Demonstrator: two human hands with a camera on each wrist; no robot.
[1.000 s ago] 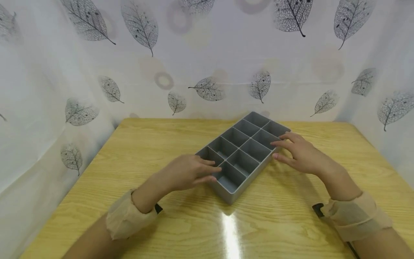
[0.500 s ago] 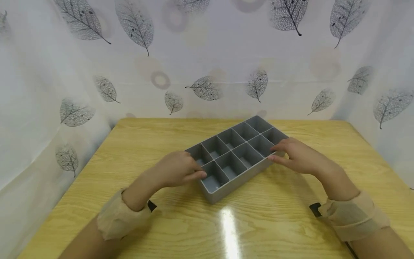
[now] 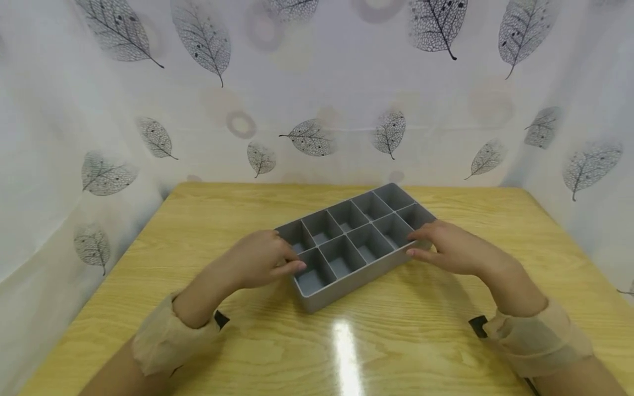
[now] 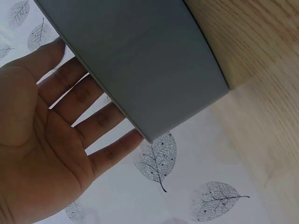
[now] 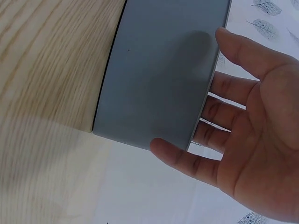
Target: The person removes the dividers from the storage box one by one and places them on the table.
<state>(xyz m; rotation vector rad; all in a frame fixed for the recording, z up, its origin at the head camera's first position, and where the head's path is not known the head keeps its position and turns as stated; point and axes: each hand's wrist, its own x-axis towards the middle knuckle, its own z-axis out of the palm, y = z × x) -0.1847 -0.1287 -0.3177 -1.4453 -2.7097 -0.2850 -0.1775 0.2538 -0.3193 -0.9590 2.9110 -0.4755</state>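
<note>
A grey compartment tray (image 3: 342, 280) lies slantwise on the wooden table, its far end pointing to the back right. Thin dividers split it into two rows of square cells. My left hand (image 3: 252, 261) holds the near left end, its fingers hooked over the rim and the thumb close by. At the right end, my right hand (image 3: 458, 247) grips the long side, fingers over the rim and thumb on the outer side. In the left wrist view the tray's outer wall (image 4: 140, 60) hides the fingertips. The right wrist view shows the little finger against the outside wall (image 5: 149, 79).
The wooden table (image 3: 238, 352) stretches around the tray on all sides, with a bright light reflection at the front. A white curtain (image 3: 337, 71) printed with leaves hangs behind and at both sides. Each wrist wears a beige wrap with a small black piece.
The tray has turned clockwise, its near end swinging left toward me. The left hand has moved left with it, its fingers now hooked over the rim; the right fingers have closed over the right side.
</note>
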